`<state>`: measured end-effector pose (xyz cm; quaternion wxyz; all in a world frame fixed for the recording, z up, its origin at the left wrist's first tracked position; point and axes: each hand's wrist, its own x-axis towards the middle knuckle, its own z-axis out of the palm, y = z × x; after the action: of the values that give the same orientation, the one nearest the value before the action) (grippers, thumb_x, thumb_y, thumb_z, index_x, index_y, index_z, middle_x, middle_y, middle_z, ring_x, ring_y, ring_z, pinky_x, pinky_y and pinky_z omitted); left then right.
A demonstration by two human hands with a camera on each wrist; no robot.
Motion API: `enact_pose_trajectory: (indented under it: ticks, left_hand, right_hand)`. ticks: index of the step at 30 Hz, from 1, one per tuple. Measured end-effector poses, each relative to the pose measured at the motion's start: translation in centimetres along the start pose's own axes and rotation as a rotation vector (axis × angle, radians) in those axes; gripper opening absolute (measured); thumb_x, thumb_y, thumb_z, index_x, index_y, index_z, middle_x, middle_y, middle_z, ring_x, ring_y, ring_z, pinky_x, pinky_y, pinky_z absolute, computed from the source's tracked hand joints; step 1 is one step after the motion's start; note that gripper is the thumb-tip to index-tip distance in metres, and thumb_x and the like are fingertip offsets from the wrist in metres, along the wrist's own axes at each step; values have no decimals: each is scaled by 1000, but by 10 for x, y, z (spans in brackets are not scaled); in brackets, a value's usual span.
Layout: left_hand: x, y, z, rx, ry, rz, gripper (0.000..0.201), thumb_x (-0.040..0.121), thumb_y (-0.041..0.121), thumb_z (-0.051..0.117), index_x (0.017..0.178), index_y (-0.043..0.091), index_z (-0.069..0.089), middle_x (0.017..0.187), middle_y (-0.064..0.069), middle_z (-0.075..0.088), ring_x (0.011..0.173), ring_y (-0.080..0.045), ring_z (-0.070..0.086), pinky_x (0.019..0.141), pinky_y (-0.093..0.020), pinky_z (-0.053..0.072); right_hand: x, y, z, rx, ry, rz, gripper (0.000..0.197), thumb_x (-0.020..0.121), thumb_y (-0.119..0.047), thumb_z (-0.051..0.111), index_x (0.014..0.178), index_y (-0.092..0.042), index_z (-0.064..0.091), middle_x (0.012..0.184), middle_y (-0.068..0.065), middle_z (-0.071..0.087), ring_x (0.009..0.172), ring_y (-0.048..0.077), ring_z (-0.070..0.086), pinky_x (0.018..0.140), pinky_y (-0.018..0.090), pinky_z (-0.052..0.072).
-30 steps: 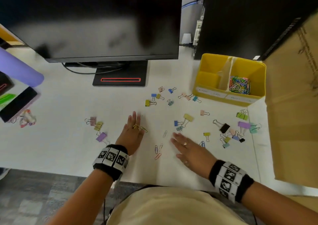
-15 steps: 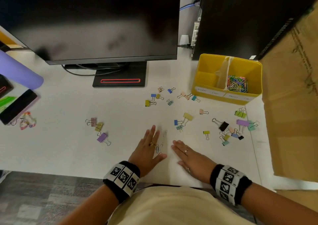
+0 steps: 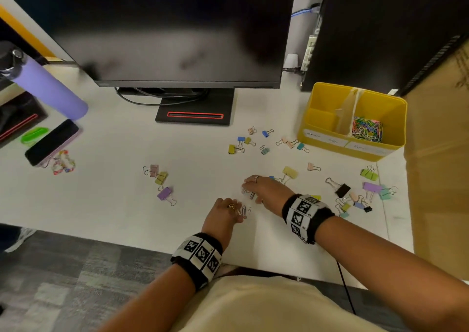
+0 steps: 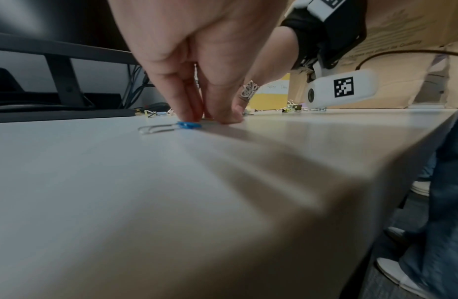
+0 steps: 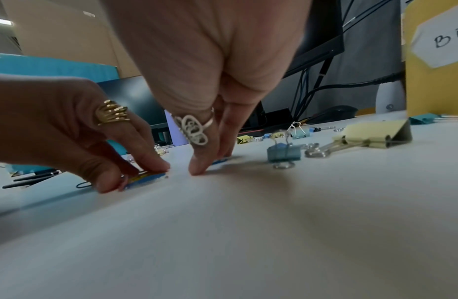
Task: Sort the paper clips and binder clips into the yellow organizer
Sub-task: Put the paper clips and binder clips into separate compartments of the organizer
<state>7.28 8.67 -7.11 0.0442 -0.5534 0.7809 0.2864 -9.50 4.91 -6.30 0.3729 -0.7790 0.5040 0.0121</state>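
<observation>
The yellow organizer [image 3: 327,141] stands at the back right of the white desk, with a heap of coloured paper clips [image 3: 366,129] in its right compartment. Coloured binder clips [image 3: 289,172] lie scattered over the desk. My left hand [image 3: 223,215] pinches a few paper clips [image 5: 143,179] between thumb and fingers near the front edge. A blue clip [image 4: 188,125] and a silver one [image 4: 156,128] show at its fingertips. Just beyond it, my right hand [image 3: 264,188] stands on its fingertips. Its thumb and fingers close on a blue paper clip [image 5: 220,160] lying on the desk.
A black monitor [image 3: 165,27] on its stand [image 3: 195,111] fills the back, with a dark computer tower [image 3: 380,27] beside it. A cardboard box [image 3: 439,179] walls off the right side. A purple bottle [image 3: 50,88] and a phone [image 3: 50,141] lie at the far left.
Both hands lay flat on the desk before; now both have risen onto their fingertips over paper clips. The right hand has moved forward and left, close to the left hand.
</observation>
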Motion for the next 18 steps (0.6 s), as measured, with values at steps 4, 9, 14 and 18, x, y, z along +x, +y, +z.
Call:
enact_pose_trajectory:
  ticks: [4,9,14,18]
  left_hand:
    - [3,-3,1,-54,109,-37,35,92,16,54,127,13,56,126,-7,60,119,-21,49,98,-22,36]
    - [0,-8,6,11,117,0,36,92,21,54,127,12,56,118,-10,62,113,-26,51,91,-34,47]
    - [-7,-16,0,143,54,102,47,62,21,84,105,11,70,88,-7,67,88,-25,65,55,-32,59]
    - [-5,-30,-3,222,87,142,37,41,14,94,72,13,74,59,4,63,53,-13,64,34,-15,46]
  right_hand:
    - [6,-3,-7,-143,45,-23,61,83,10,50,137,-13,38,149,9,30,132,24,35,106,32,36]
    - [6,-4,-7,-188,-57,-48,44,89,6,44,131,-7,46,149,15,30,124,26,47,103,26,33]
    - [1,0,0,-332,-36,-2,29,92,-2,41,116,-6,58,126,15,54,115,29,50,91,36,43]
    - [2,-4,6,-347,-26,24,33,91,4,38,119,-3,53,123,18,50,117,29,44,83,38,43]
